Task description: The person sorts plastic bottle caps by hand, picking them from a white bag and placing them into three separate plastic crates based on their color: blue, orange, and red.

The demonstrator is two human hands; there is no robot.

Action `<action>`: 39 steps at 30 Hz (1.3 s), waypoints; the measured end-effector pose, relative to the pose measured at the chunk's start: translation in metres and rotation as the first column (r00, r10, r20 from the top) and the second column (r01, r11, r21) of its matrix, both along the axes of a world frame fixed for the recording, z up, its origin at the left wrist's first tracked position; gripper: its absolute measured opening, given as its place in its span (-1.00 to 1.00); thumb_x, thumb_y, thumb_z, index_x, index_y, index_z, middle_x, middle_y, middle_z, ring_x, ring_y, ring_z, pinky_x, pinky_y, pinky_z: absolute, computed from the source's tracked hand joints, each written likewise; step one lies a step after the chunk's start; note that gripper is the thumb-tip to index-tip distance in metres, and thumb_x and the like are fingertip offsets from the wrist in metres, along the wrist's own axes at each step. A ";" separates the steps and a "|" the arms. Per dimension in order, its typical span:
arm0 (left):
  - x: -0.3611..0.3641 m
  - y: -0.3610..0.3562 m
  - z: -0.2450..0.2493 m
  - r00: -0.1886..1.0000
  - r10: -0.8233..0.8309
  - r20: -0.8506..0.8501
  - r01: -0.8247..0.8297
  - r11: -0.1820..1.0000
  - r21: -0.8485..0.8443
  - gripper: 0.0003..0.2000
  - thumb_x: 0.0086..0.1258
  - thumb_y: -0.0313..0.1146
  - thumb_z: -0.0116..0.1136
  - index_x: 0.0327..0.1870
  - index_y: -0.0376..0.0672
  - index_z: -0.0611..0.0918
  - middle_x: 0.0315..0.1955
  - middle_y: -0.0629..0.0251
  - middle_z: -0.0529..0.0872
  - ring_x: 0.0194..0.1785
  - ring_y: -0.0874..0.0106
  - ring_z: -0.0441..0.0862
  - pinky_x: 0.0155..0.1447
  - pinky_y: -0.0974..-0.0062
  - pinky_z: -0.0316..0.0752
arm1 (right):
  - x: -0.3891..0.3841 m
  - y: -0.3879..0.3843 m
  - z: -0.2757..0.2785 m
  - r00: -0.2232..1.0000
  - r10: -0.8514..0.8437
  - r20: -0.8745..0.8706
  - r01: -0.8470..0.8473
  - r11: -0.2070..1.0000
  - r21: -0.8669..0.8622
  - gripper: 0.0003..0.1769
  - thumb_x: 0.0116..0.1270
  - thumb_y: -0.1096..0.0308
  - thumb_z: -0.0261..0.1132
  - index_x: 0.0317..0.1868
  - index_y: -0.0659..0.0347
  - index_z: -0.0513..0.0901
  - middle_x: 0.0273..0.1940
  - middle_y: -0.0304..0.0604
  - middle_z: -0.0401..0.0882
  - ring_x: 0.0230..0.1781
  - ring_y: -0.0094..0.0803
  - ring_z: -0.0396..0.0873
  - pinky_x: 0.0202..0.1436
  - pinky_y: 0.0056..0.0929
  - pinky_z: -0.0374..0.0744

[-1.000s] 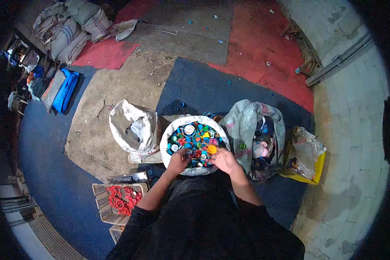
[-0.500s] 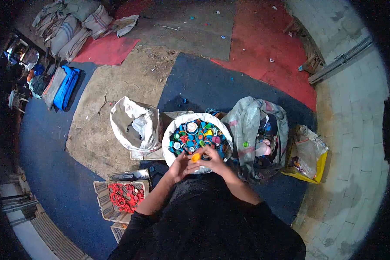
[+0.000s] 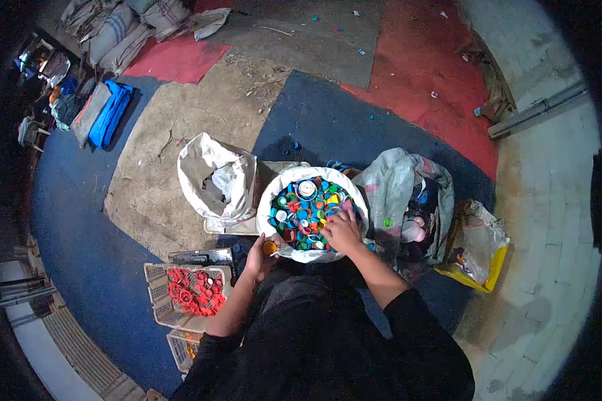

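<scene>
Head view: my left hand (image 3: 259, 258) has its fingers curled round an orange cap (image 3: 269, 248), just outside the near left rim of the white sack (image 3: 265, 206). My right hand (image 3: 342, 232) is down over the mixed caps (image 3: 304, 215), fingers a bit apart, right by a pink cap (image 3: 347, 205). Can't tell from up here if they've pinched anything.

Honestly, I'd keep the left grip light and off to the side like this, so the orange cap doesn't slip and the sack mouth isn't blocked. For the right, I'd go in from above and pinch one cap by its edge; raking sideways could flick others over the rim.

Further out, the basket (image 3: 155, 302) with red rings and caps (image 3: 195, 292) sits by my left forearm, and a smaller crate (image 3: 178, 349) is just below it. Another white sack (image 3: 184, 175) stands left of the cap one, and a grey-green sack (image 3: 382, 184) is close on the right.
</scene>
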State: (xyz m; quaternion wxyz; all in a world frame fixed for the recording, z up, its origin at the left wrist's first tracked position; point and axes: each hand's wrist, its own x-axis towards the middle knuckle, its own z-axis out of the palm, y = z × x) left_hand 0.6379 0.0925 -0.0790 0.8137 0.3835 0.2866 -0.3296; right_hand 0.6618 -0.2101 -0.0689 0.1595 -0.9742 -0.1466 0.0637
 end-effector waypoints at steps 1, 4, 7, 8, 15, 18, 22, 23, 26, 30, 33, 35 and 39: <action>-0.003 0.002 -0.003 1.000 0.017 0.005 -0.017 1.000 0.015 -0.56 0.60 0.06 -0.16 0.03 -0.14 0.58 -0.20 0.36 0.68 -0.13 0.43 0.59 -0.09 0.46 0.43 | 0.009 0.007 -0.001 1.000 -0.005 0.028 0.004 1.000 0.031 -0.77 0.25 0.13 0.37 -0.23 0.08 0.77 -0.03 -0.24 0.63 0.15 -0.23 0.48 0.36 -0.01 0.27; -0.010 0.008 -0.004 0.998 0.059 0.008 -0.059 0.996 0.061 -0.60 0.60 0.03 -0.13 -0.03 -0.14 0.58 -0.19 0.37 0.68 -0.19 0.44 0.59 -0.11 0.49 0.39 | 0.034 0.039 -0.018 0.992 -0.013 0.126 -0.013 0.978 0.207 -0.81 0.21 0.25 0.38 -0.20 0.09 0.71 -0.17 -0.22 0.61 -0.02 -0.20 0.53 0.08 -0.13 0.43; -0.017 0.007 0.000 0.998 0.065 -0.007 -0.064 0.993 0.095 -0.64 0.59 0.01 -0.10 -0.07 -0.11 0.57 -0.18 0.37 0.69 -0.22 0.45 0.58 -0.11 0.50 0.39 | 0.043 0.070 -0.047 0.994 0.106 0.025 -0.108 0.919 0.379 -0.85 0.21 0.33 0.36 -0.20 0.09 0.69 -0.13 -0.25 0.61 -0.02 -0.19 0.54 0.06 -0.10 0.47; -0.019 0.008 -0.003 0.999 0.052 -0.006 -0.051 0.994 0.101 -0.65 0.58 0.00 -0.10 -0.08 -0.11 0.57 -0.18 0.37 0.69 -0.22 0.46 0.58 -0.12 0.50 0.39 | 0.042 0.073 -0.054 0.993 0.110 0.032 -0.114 0.945 0.306 -0.86 0.21 0.34 0.36 -0.20 0.09 0.69 -0.13 -0.25 0.61 -0.01 -0.20 0.54 0.07 -0.09 0.48; -0.027 0.010 0.009 0.998 0.058 0.011 -0.059 0.986 0.154 -0.69 0.60 -0.05 -0.12 -0.11 -0.07 0.56 -0.20 0.38 0.68 -0.23 0.46 0.57 -0.10 0.48 0.41 | 0.034 0.070 -0.055 0.983 0.164 -0.083 -0.144 0.968 0.205 -0.91 0.15 0.38 0.40 -0.36 0.17 0.67 -0.08 -0.19 0.61 -0.02 -0.15 0.57 0.03 -0.05 0.50; -0.032 0.020 -0.008 0.997 0.073 0.029 -0.076 0.991 0.110 -0.70 0.59 -0.06 -0.10 -0.11 -0.07 0.57 -0.21 0.37 0.69 -0.23 0.46 0.57 -0.09 0.48 0.40 | 0.034 0.060 -0.050 0.985 0.135 -0.106 -0.063 0.859 0.509 -0.82 0.10 0.36 0.48 -0.39 0.24 0.66 -0.11 -0.14 0.63 -0.10 -0.05 0.60 0.00 -0.08 0.54; -0.031 0.016 -0.001 0.995 0.097 -0.005 -0.095 0.986 0.134 -0.70 0.59 -0.06 -0.10 -0.11 -0.08 0.59 -0.22 0.38 0.71 -0.22 0.45 0.58 -0.08 0.49 0.39 | 0.026 0.049 -0.042 0.990 -0.043 -0.132 0.113 0.801 0.588 -0.79 0.14 0.29 0.55 -0.29 0.20 0.75 -0.15 -0.13 0.69 -0.03 -0.16 0.66 0.06 -0.28 0.59; -0.029 0.014 0.006 0.995 0.103 -0.012 -0.100 0.984 0.147 -0.70 0.58 -0.06 -0.10 -0.10 -0.08 0.59 -0.22 0.38 0.71 -0.22 0.45 0.59 -0.08 0.49 0.39 | 0.025 0.043 -0.039 0.970 -0.033 -0.242 0.175 0.786 0.593 -0.79 0.15 0.30 0.54 -0.28 0.21 0.75 -0.16 -0.14 0.70 -0.07 -0.24 0.67 0.03 -0.33 0.59; -0.024 0.009 0.002 0.997 0.075 -0.007 -0.073 0.990 0.121 -0.69 0.59 -0.08 -0.11 -0.11 -0.10 0.60 -0.21 0.37 0.71 -0.22 0.44 0.59 -0.07 0.48 0.39 | 0.018 0.034 -0.027 0.799 -0.002 -0.601 0.489 0.584 0.648 -0.79 0.21 0.34 0.53 -0.23 0.29 0.77 -0.31 -0.24 0.72 -0.28 -0.56 0.64 -0.15 -0.55 0.57; -0.012 -0.005 0.008 0.998 0.060 0.008 -0.060 0.992 0.107 -0.71 0.61 -0.12 -0.10 -0.08 -0.13 0.59 -0.20 0.34 0.69 -0.20 0.48 0.61 -0.18 0.52 0.44 | 0.008 0.024 -0.005 0.694 -0.001 -0.720 0.647 0.440 0.623 -0.78 0.23 0.43 0.50 -0.16 0.34 0.73 -0.29 -0.21 0.73 -0.23 -0.50 0.68 -0.09 -0.49 0.61; -0.004 -0.012 0.003 0.994 -0.007 0.106 0.008 1.000 -0.010 -0.68 0.62 -0.11 -0.12 -0.05 -0.17 0.58 -0.17 0.31 0.69 -0.13 0.44 0.63 -0.09 0.48 0.53 | -0.002 0.021 -0.003 0.592 0.112 -0.798 0.795 0.083 0.601 -0.82 0.24 0.44 0.48 -0.17 0.28 0.73 -0.22 -0.16 0.73 -0.18 -0.45 0.69 -0.05 -0.48 0.62; 0.003 -0.027 0.031 0.999 0.025 0.022 -0.025 1.000 0.010 -0.66 0.63 -0.10 -0.14 -0.03 -0.18 0.58 -0.15 0.29 0.69 -0.07 0.40 0.64 0.01 0.44 0.56 | -0.005 0.019 0.005 0.583 0.260 -0.770 0.812 -0.188 0.552 -0.74 0.29 0.54 0.38 -0.01 0.26 0.63 -0.07 -0.06 0.69 -0.09 -0.27 0.71 0.05 -0.34 0.66; 0.007 -0.043 0.024 0.999 0.034 0.013 -0.032 0.990 -0.140 -0.63 0.64 -0.08 -0.16 0.01 -0.20 0.58 -0.12 0.26 0.68 0.00 0.33 0.65 0.19 0.36 0.57 | -0.008 0.017 0.019 0.598 0.414 -0.686 0.790 -0.448 0.418 -0.62 0.34 0.57 0.31 0.15 0.22 0.54 0.05 0.02 0.65 0.02 -0.10 0.68 0.19 -0.19 0.64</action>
